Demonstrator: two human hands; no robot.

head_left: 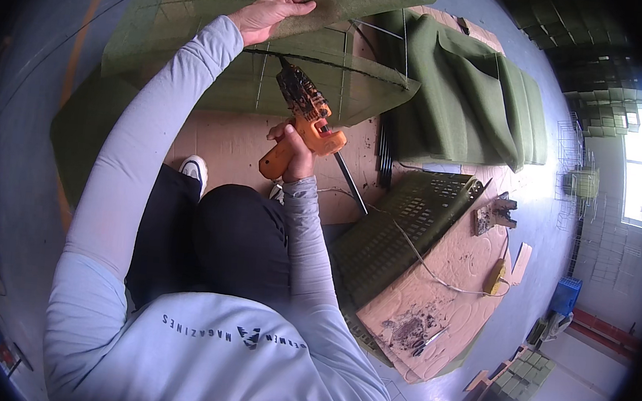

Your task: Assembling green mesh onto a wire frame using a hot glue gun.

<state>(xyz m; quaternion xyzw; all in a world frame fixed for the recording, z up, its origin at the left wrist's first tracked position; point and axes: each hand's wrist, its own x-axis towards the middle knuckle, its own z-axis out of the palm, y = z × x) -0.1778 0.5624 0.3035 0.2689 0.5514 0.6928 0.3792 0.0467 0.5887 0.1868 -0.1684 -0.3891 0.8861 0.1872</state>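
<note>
Your right hand (292, 151) is wrapped tight around the grip of the orange glue gun (305, 120), fingers curled shut on it, with the dark nozzle aimed toward twelve o'clock at the edge of the green felt panel (300, 78). Your left hand (269, 15), up at about eleven o'clock from the gun, lies flat on the upper flap of that felt, fingers together and pressing it down, thumb tucked along the fold. The nozzle tip sits right at the seam where the flap meets the panel below it, near the wire frame (378, 54) whose thin rods show through and beside the fabric. Judging from this, you are partway along a seam: the stretch under your left palm looks already folded over and held, while the edge running toward two o'clock still gapes open. A folded pile of green felt (479, 107) waits at one o'clock, and a green perforated crate (402, 229) lies at four o'clock on the cardboard sheet (450, 278), which suggests more pieces remain. Whether glue is flowing cannot be told.
</note>
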